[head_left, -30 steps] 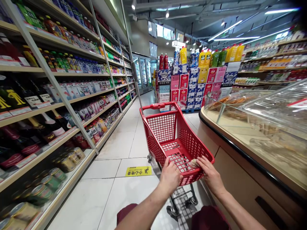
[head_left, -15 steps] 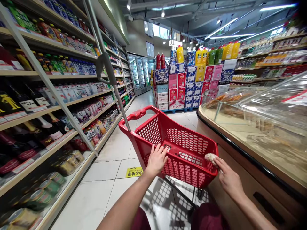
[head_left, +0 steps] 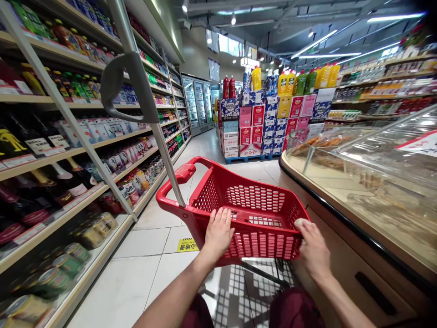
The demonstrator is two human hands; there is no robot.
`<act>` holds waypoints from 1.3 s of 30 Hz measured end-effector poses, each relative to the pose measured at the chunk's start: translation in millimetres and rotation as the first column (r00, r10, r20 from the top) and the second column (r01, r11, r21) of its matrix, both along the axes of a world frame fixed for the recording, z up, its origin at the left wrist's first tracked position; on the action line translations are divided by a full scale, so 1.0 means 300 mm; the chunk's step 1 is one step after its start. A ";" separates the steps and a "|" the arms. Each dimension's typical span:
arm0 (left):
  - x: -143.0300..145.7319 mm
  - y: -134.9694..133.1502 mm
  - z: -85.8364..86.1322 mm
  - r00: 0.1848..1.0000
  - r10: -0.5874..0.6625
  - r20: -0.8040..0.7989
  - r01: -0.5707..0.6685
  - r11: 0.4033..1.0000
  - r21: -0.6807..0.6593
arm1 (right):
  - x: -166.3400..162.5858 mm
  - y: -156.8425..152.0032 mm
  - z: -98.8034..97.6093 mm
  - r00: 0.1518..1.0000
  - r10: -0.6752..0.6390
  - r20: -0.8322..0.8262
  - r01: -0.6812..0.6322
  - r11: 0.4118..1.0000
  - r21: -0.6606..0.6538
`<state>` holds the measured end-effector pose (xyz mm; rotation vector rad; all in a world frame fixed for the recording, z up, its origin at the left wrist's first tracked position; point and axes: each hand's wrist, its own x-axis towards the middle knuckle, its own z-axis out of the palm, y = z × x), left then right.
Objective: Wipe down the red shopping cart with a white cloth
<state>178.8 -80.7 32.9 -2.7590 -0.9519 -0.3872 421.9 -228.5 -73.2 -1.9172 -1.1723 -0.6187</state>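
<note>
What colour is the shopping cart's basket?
Red; the basket shows best in the head view.

white-tiled floor (head_left: pixel 131 278) | long shelving (head_left: pixel 73 116) left | glass-door coolers (head_left: pixel 198 102) rear | strip lights (head_left: pixel 396 17) under grey ceiling (head_left: pixel 261 29)

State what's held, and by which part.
The right hand holds a whitish cloth, bunched in its fingers, gripped part unclear; the left hand rests on the red cart's rim.

The bare left forearm (head_left: pixel 179 291) slanted inward from the left of the maroon-clothed legs (head_left: pixel 297 310), the bare right forearm (head_left: pixel 342 300) from their right. Beyond those legs, the bare left hand (head_left: pixel 218 231) lay palm down, fingers straightened and nearly together. The bare right hand (head_left: pixel 314 248), likewise beyond the legs, had its fingers curled, back uppermost.
</note>
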 end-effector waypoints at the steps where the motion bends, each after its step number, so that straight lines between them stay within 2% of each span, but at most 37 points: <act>1: 0.009 -0.011 -0.001 1.000 0.008 0.000 -0.008 1.000 -0.006 | -0.041 0.032 0.009 0.999 0.034 -0.007 -0.034 0.999 0.016; 4: 0.011 -0.032 0.004 1.000 -0.019 -0.016 0.019 1.000 -0.005 | -0.156 0.122 0.049 0.960 0.277 0.041 -0.277 0.961 0.010; 6: -0.012 -0.034 0.010 0.999 -0.035 -0.025 0.035 0.999 0.019 | -0.148 0.135 0.059 0.932 0.358 0.062 -0.357 0.934 -0.023; 7: -0.025 -0.034 0.011 0.999 -0.038 -0.029 0.039 0.999 0.033 | -0.118 0.129 0.055 0.941 0.333 0.059 -0.332 0.943 -0.023; 10: -0.040 -0.042 0.004 0.999 -0.038 -0.036 0.039 0.998 0.052 | -0.025 0.112 0.038 0.992 0.126 0.016 -0.126 0.991 0.036; 12: -0.025 -0.051 -0.001 0.999 -0.031 -0.042 0.033 0.998 0.044 | -0.037 0.132 0.042 0.995 0.099 -0.001 -0.099 0.993 0.059; 14: -0.012 -0.057 0.002 0.999 -0.024 -0.041 0.025 0.999 0.036 | -0.101 0.168 0.060 0.974 0.227 0.021 -0.228 0.973 0.042; 16: -0.020 -0.055 0.018 0.997 -0.065 -0.052 0.067 0.997 0.030 | -0.150 0.195 0.078 0.921 0.384 0.068 -0.384 0.923 -0.002; 17: -0.033 -0.051 0.028 0.994 -0.092 -0.059 0.093 0.995 0.028 | -0.153 0.200 0.082 0.903 0.421 0.082 -0.420 0.907 -0.022; 19: -0.068 -0.042 0.048 0.994 -0.092 -0.061 0.094 0.995 0.035 | -0.120 0.199 0.083 0.924 0.376 0.074 -0.375 0.927 -0.021; 22: -0.096 -0.040 0.054 0.999 0.019 -0.032 -0.017 0.998 0.059 | -0.105 0.219 0.096 0.974 0.228 0.003 -0.227 0.973 0.049; 24: -0.086 -0.049 0.041 0.999 0.027 -0.027 -0.025 0.998 0.063 | -0.189 0.264 0.125 0.954 0.299 -0.013 -0.298 0.953 0.061; 27: -0.085 -0.055 0.031 0.998 -0.058 0.021 0.057 0.996 0.071 | -0.351 0.325 0.169 0.861 0.507 0.040 -0.508 0.861 0.025; 29: -0.133 -0.039 0.052 0.981 -0.156 0.116 0.145 0.984 0.100 | -0.362 0.324 0.167 0.838 0.542 0.058 -0.544 0.839 0.005; 30: -0.171 -0.023 0.072 0.965 -0.176 0.196 0.151 0.979 0.133 | -0.329 0.309 0.155 0.853 0.520 0.049 -0.521 0.854 -0.002; 31: -0.214 -0.004 0.095 0.945 -0.151 0.290 0.104 0.980 0.173 | -0.280 0.289 0.140 0.880 0.474 0.029 -0.474 0.880 -0.001; 33: -0.295 0.038 0.144 0.886 0.005 0.463 -0.118 0.969 0.216 | -0.184 0.258 0.122 0.934 0.356 -0.026 -0.356 0.934 -0.004; 35: -0.340 0.073 0.177 0.859 0.146 0.490 -0.272 0.942 0.196 | -0.178 0.265 0.145 0.942 0.328 -0.075 -0.329 0.944 -0.001; 37: -0.343 0.093 0.188 0.892 0.184 0.413 -0.275 0.946 0.172 | -0.305 0.317 0.214 0.893 0.438 -0.103 -0.440 0.898 0.008; 39: -0.323 0.097 0.182 0.913 0.180 0.366 -0.253 0.954 0.162 | -0.511 0.394 0.304 0.800 0.594 -0.078 -0.594 0.804 0.031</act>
